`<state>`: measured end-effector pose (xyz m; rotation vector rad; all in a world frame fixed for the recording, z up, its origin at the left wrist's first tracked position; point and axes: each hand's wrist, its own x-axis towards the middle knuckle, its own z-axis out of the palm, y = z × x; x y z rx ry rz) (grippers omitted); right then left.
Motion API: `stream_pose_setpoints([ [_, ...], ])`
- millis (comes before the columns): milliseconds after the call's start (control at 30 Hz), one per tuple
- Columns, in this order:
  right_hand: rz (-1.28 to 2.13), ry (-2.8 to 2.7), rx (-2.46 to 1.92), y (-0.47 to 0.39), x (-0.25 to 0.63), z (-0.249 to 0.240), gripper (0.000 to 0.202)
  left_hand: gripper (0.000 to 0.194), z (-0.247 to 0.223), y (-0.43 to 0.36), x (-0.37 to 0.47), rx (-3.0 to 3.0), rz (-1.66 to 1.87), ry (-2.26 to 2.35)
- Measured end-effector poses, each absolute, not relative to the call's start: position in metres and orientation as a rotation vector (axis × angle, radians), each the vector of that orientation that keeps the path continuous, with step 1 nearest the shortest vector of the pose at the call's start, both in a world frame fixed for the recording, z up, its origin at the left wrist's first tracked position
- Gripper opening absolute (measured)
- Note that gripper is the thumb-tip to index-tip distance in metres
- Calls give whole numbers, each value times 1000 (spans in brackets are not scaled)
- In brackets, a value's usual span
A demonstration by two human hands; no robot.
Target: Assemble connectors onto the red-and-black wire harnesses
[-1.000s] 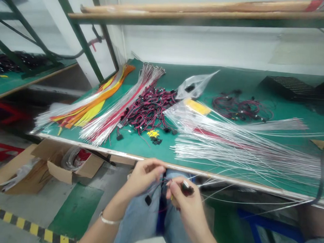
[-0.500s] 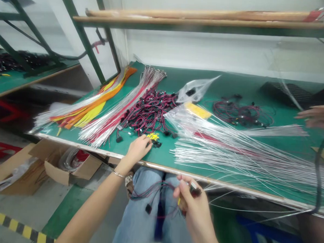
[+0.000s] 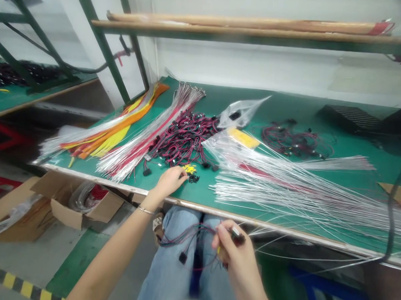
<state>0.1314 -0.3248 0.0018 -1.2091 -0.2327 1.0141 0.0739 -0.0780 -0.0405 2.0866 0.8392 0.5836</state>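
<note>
My left hand (image 3: 172,179) rests at the table's front edge with its fingertips pinched together beside a small pile of black pieces (image 3: 193,178). Whatever lies between those fingertips is too small to make out. Right behind the black pieces sits a little heap of yellow pieces (image 3: 189,168). Over my lap, my right hand (image 3: 237,250) is closed around a wire harness (image 3: 184,234) of thin dark and red wires. Connectors poke out near its thumb, and a black connector (image 3: 182,257) dangles from the wires on the left.
A tangle of red-black harnesses (image 3: 184,138) lies behind my left hand. White and red wires (image 3: 147,134) and orange-yellow wires (image 3: 121,128) lie to the left. Long white wires (image 3: 286,186) overhang the front edge at right. Plastic bags (image 3: 225,147) and cardboard boxes (image 3: 83,202) are nearby.
Another person's hand at the right edge has gone out of view. My left hand has shifted only slightly at the black pieces; my right hand still holds the harness.
</note>
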Motion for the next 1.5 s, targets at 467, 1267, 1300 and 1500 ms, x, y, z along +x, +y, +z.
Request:
stream_pose_setpoints([
  [467, 847, -460, -1350, -328, 118, 22, 34, 24, 11, -239, 51, 563, 420, 530],
  [1267, 791, -520, -1424, -333, 116, 26, 28, 31, 8, -247, 50, 494, 462, 530],
  [1300, 795, -514, -1420, -332, 116, 26, 28, 32, 8, -246, 50, 484, 461, 531],
  [1500, 768, -537, -1428, -332, 115, 26, 26, 32, 9, -246, 51, 470, 463, 540],
])
